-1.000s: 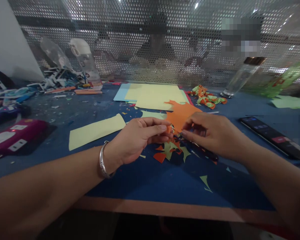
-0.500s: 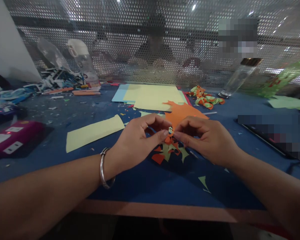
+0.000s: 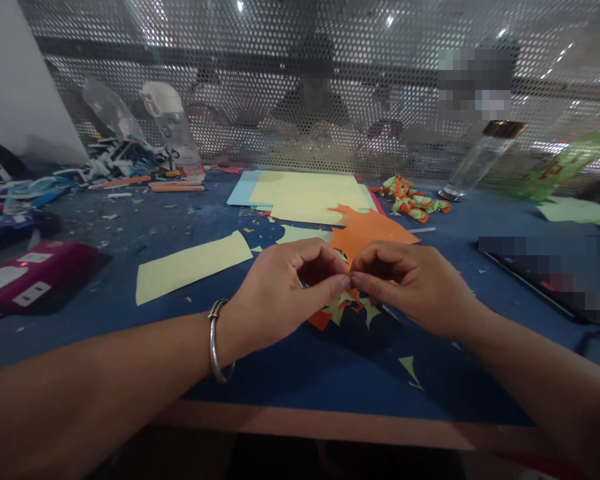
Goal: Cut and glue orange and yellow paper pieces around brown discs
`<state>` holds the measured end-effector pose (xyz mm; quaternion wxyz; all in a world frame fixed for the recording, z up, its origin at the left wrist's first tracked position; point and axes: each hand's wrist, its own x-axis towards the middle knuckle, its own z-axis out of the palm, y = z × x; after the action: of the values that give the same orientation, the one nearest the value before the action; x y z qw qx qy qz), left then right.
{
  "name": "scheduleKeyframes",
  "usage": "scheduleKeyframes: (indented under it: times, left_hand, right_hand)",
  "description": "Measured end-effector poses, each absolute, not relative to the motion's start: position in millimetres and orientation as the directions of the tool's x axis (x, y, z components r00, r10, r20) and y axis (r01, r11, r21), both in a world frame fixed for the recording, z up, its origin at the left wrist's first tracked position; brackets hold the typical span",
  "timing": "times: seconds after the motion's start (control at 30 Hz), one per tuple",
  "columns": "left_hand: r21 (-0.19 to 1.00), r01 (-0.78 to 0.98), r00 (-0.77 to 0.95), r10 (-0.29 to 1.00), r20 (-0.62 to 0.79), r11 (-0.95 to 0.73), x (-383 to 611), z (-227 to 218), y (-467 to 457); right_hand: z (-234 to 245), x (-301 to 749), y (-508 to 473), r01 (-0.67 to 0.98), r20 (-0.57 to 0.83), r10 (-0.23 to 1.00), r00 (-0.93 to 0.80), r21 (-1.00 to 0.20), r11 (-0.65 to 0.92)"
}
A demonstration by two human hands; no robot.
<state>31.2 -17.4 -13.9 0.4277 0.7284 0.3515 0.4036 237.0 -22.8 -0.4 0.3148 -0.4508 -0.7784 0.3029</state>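
Observation:
My left hand (image 3: 287, 287), with a silver bangle at its wrist, pinches thumb against fingers at the middle of the table. Right against it, my right hand (image 3: 417, 287) makes the same pinch, fingertips nearly touching. Between them is a small orange and pale green paper piece, mostly hidden by the fingers. Below the hands lie cut paper scraps (image 3: 335, 313) in orange and green. Just behind them is a jagged orange sheet (image 3: 373, 227). To the left rests a pale yellow paper strip (image 3: 193, 268).
Stacked yellow and blue sheets (image 3: 310, 193) lie at the back, beside a pile of orange-green paper pieces (image 3: 413, 200). A white-capped bottle (image 3: 173, 127), a clear bottle (image 3: 480, 160) and a green bottle (image 3: 570, 163) stand along the perforated panel. A purple power strip (image 3: 35, 277) sits left.
My fingertips have come closer together and now cover most of the small paper piece, which showed between them before. My left hand has shifted slightly right.

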Motion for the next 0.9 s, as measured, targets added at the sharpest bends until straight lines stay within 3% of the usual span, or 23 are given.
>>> scheduleKeyframes:
  times: [0.27,0.43,0.53,0.63,0.77,0.9]
  left_hand:
    - [0.992,0.063,0.489,0.870,0.065,-0.110,34,-16,-13]
    - [0.989,0.097,0.543,0.839,0.043,-0.114,33,-13,-11]
    - [0.994,0.075,0.625,0.780,0.020,-0.085,31,-8,-9]
    - [0.997,-0.041,0.686,0.727,-0.016,0.061,31,-5,-9]
    - [0.962,-0.137,0.703,0.708,-0.073,0.236,32,-6,-10]
    - [0.931,-0.204,0.713,0.697,-0.072,0.305,29,-7,-6]
  right_hand:
    - [-2,238,-25,0.566,0.233,0.879,-0.415,-0.691,0.450]
    - [-3,240,-25,0.574,0.227,0.872,-0.435,-0.677,0.462]
    - [-2,240,-26,0.562,0.200,0.875,-0.440,-0.699,0.442]
    - [0,239,-27,0.538,0.191,0.881,-0.432,-0.730,0.422]
    - [3,238,-27,0.512,0.197,0.886,-0.420,-0.754,0.410]
    - [6,238,-27,0.452,0.156,0.895,-0.419,-0.819,0.354]
